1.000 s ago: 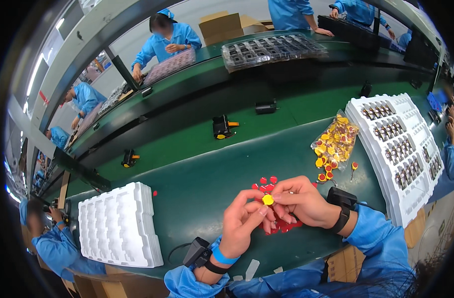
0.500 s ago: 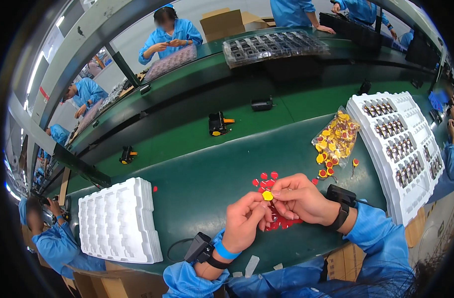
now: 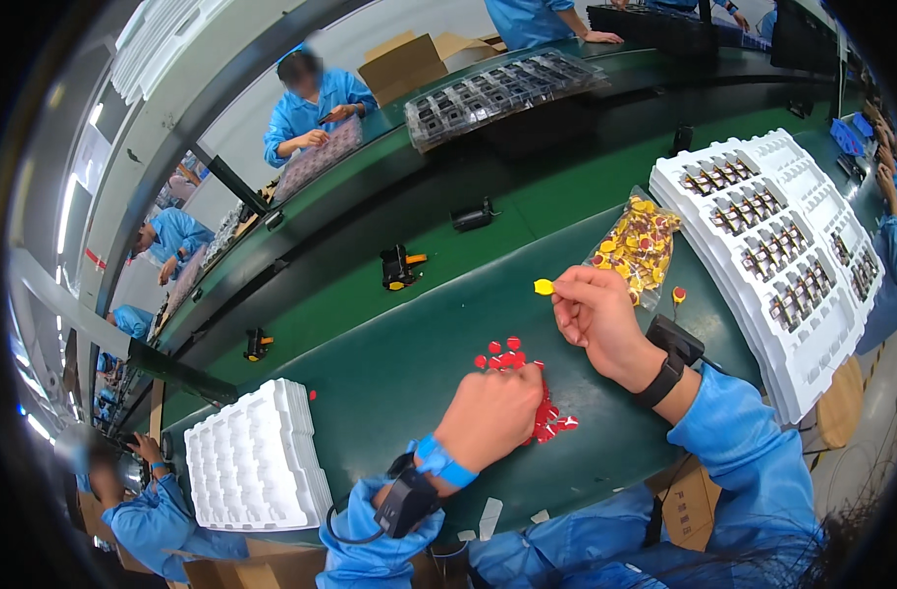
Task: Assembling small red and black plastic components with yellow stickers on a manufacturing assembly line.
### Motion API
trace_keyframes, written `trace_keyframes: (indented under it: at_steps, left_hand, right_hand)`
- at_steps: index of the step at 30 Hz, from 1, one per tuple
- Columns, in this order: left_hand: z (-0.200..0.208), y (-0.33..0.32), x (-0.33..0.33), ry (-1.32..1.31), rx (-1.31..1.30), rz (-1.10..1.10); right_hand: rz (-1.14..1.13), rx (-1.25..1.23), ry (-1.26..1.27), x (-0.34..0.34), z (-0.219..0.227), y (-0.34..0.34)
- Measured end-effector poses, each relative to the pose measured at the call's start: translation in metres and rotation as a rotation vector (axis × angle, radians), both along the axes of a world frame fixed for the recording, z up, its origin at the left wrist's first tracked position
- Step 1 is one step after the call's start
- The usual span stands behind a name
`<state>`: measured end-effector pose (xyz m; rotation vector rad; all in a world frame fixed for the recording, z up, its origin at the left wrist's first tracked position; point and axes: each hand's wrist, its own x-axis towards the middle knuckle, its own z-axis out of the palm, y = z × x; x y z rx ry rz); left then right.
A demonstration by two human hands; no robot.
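Observation:
Between the thumb and forefinger of my right hand is a small flat yellow piece, held up above the green bench. My left hand is lower, palm down, its curled fingers over a loose cluster of small red discs. Whatever those fingertips pinch is hidden under the hand. More red discs show along its right side. Behind my right hand lies a clear bag of yellow and red round pieces. One wired round piece rests apart from it.
Stacked white trays stand at the left. Another white tray stack at the right carries rows of small metal parts. Black parts sit on the green conveyor beyond the bench. Co-workers in blue work across from me and at the left.
My hands have parted. The right has lifted the yellow piece up and away; the left has let go of it and lowered to the red discs. The view has also shifted.

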<state>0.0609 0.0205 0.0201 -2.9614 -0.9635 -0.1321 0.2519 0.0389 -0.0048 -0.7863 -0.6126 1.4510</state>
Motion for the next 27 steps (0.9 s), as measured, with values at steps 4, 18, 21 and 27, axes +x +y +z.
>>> trace_keyframes:
  at_steps: [4,18,21,27]
  left_hand:
    - [0.001,0.017,0.016,0.343,-0.151,-0.079]
    - [0.049,0.11,-0.004,-0.478,-0.267,0.279]
    - [0.023,0.175,-0.013,-0.578,-0.255,0.458]
    - [0.004,0.221,0.045,-0.219,0.026,0.659]
  right_hand:
    - [-0.002,0.017,-0.01,-0.001,0.004,-0.001]
    - [-0.12,0.039,-0.067,0.003,0.011,-0.005]
    - [-0.152,0.035,-0.117,-0.003,0.008,0.002]
    - [-0.219,0.039,-0.227,-0.004,0.0,0.006]
